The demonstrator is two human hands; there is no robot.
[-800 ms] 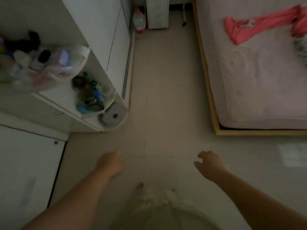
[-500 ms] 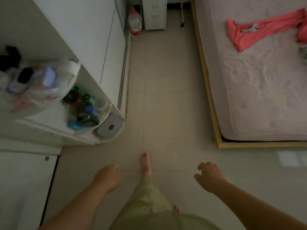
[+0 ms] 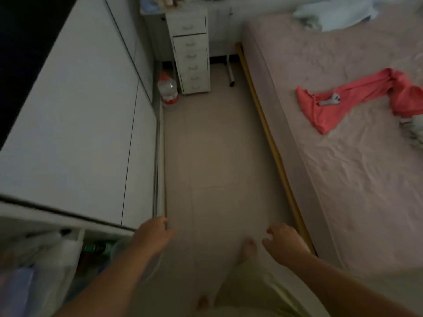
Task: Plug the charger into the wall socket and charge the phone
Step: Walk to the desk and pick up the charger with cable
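No phone or wall socket shows in this dim head view. A small white object (image 3: 329, 100) lies on a pink cloth (image 3: 357, 97) on the bed; I cannot tell what it is. My left hand (image 3: 153, 234) hangs low at the left near the wardrobe's bottom corner, loosely curled and holding nothing. My right hand (image 3: 283, 242) hangs beside the bed frame with its fingers apart, also holding nothing. One bare foot (image 3: 248, 247) is stepped forward between the hands.
A white wardrobe (image 3: 87, 124) lines the left side. The bed (image 3: 343, 179) with its wooden edge (image 3: 272, 143) fills the right. A narrow strip of floor runs ahead to a white drawer unit (image 3: 192, 53) and a large water bottle (image 3: 168, 90). Cluttered shelves (image 3: 68, 255) sit at lower left.
I have walked forward into the aisle. The shelf unit slid back to the lower left, and the drawer unit, bottle and bed came closer. Both hands stay held out with nothing in them.
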